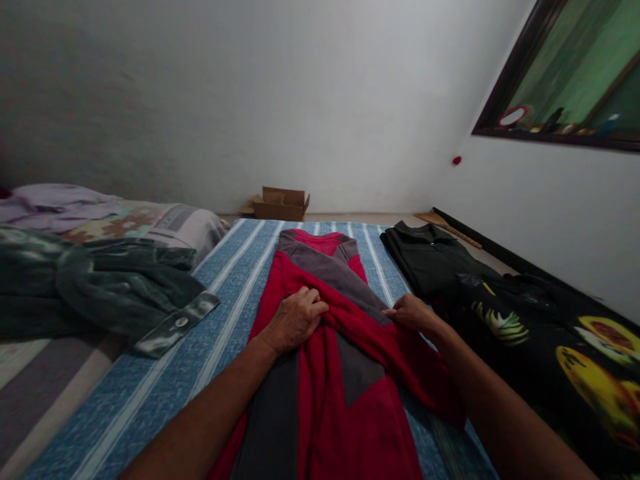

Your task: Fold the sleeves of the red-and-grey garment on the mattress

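A red and grey long-sleeved shirt (360,427) lies lengthwise on a blue striped cloth (220,293), its collar pointing at the wall. One sleeve (345,270) is folded slantwise across the body, its lower part hanging out to the right. My left hand (297,320) rests on the middle of the shirt, fingers curled and gathering the fabric beside the folded sleeve. With thumb and fingers, my right hand (413,313) pinches the grey edge of that sleeve on the right side.
Dark green denim clothing (100,287) is heaped at the left. To the right lie a folded dark shirt (430,253) and a black garment with yellow fruit prints (550,347). An open cardboard box (281,204) stands by the wall. A dark-framed window (565,87) is at upper right.
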### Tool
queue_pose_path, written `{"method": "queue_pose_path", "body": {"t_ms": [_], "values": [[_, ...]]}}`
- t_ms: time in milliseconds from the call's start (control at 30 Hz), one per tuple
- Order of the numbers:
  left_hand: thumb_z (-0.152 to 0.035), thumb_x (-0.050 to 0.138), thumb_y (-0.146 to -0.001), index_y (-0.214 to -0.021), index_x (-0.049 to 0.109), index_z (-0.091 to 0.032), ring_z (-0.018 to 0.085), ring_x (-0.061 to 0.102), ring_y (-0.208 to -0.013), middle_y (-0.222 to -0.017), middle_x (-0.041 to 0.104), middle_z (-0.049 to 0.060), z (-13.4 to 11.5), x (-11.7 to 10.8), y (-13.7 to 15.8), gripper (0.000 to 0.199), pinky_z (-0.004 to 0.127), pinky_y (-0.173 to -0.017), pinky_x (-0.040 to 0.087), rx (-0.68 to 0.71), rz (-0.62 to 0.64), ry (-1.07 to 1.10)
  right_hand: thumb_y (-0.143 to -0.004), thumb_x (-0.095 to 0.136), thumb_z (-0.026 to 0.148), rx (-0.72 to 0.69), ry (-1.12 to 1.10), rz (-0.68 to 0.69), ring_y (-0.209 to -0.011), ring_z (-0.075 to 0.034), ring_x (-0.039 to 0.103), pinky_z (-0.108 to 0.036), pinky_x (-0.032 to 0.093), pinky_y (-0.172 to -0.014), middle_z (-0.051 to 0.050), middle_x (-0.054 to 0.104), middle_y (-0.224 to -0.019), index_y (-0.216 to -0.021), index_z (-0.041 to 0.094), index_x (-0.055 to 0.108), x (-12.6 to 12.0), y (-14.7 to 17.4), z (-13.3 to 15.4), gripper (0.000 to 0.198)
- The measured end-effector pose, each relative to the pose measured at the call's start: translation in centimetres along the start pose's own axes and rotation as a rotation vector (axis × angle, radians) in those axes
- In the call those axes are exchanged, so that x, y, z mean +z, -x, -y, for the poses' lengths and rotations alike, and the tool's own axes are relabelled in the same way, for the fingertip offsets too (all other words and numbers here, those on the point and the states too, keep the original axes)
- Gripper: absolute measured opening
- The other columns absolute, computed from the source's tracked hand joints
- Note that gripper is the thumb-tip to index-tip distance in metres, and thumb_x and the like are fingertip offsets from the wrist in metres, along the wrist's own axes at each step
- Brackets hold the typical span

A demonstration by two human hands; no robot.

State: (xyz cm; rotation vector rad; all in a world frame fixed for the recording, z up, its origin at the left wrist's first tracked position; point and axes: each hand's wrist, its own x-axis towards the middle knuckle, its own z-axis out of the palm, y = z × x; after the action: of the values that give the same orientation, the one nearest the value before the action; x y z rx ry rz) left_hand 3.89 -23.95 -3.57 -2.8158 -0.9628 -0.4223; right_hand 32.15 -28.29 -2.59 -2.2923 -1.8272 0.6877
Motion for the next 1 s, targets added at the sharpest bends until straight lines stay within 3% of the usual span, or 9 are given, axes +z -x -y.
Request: {"method": "queue_pose_path", "body": {"t_ms": [200, 400, 667, 867, 933, 1000], "values": [[-0.015, 0.049, -0.084, -0.089, 0.063, -0.021, 0.02, 0.046, -0.084, -0.088, 0.053, 0.005, -0.1, 0.2, 0.0, 0.017, 0.032, -0.073, 0.041, -0.008, -0.001, 0.006, -0.074, 0.058, 0.022, -0.071, -0.065, -0.046, -0.051, -0.01, 0.045, -0.023, 0.026, -0.049, 0.001, 0.05, -0.05, -0.052, 0.015, 0.059, 0.2, 0.6, 0.2, 0.023], [-0.015, 0.049, -0.084, -0.086, 0.061, -0.02, 0.019, 0.047, -0.084, -0.09, 0.054, 0.005, -0.3, -0.3, 0.0, 0.014, 0.032, -0.073, 0.041, -0.012, 0.026, 0.008, -0.081, 0.045, 0.026, -0.069, -0.13, -0.192, -0.062, -0.012, 0.049, -0.022, 0.032, -0.057, 0.0, 0.053, -0.06, -0.062, 0.015, 0.06, -0.5, 0.0, -1.8, 0.026], [-0.016, 0.05, -0.084, -0.084, 0.06, -0.02, 0.019, 0.047, -0.086, -0.09, 0.054, 0.005, -0.4, -0.5, 0.0, 0.011, 0.032, -0.075, 0.041, -0.011, 0.051, 0.017, -0.081, 0.047, 0.03, -0.018, -0.227, -0.111, -0.056, -0.011, 0.045, -0.022, 0.028, -0.052, 0.003, 0.046, -0.052, -0.057, 0.015, 0.054, 1.2, -1.3, -3.0, 0.029], [-0.014, 0.052, -0.081, -0.081, 0.061, -0.019, 0.019, 0.046, -0.08, -0.088, 0.053, 0.005, -0.2, -0.4, -0.1, 0.01, 0.032, -0.073, 0.041, 0.012, 0.016, 0.036, -0.081, 0.047, 0.058, 0.073, -0.36, 0.067, -0.046, -0.009, 0.042, -0.022, 0.028, -0.044, 0.001, 0.05, -0.05, -0.062, 0.015, 0.057, 0.1, 0.8, -4.0, 0.049], [-0.013, 0.052, -0.081, -0.081, 0.06, -0.019, 0.019, 0.046, -0.08, -0.087, 0.053, 0.005, -0.1, -0.4, -0.2, 0.011, 0.031, -0.072, 0.041, 0.024, 0.005, 0.037, -0.077, 0.054, 0.06, 0.084, -0.429, 0.166, -0.044, -0.008, 0.04, -0.021, 0.028, -0.042, 0.001, 0.051, -0.051, -0.064, 0.014, 0.057, -0.4, 1.6, -4.5, 0.048], [-0.013, 0.052, -0.081, -0.081, 0.06, -0.019, 0.019, 0.046, -0.08, -0.087, 0.053, 0.005, -0.1, -0.4, -0.2, 0.011, 0.031, -0.072, 0.041, 0.03, -0.002, 0.032, -0.074, 0.06, 0.054, 0.067, -0.445, 0.18, -0.043, -0.007, 0.039, -0.02, 0.027, -0.042, 0.002, 0.05, -0.051, -0.064, 0.014, 0.056, -0.5, 2.1, -4.8, 0.041]]}}
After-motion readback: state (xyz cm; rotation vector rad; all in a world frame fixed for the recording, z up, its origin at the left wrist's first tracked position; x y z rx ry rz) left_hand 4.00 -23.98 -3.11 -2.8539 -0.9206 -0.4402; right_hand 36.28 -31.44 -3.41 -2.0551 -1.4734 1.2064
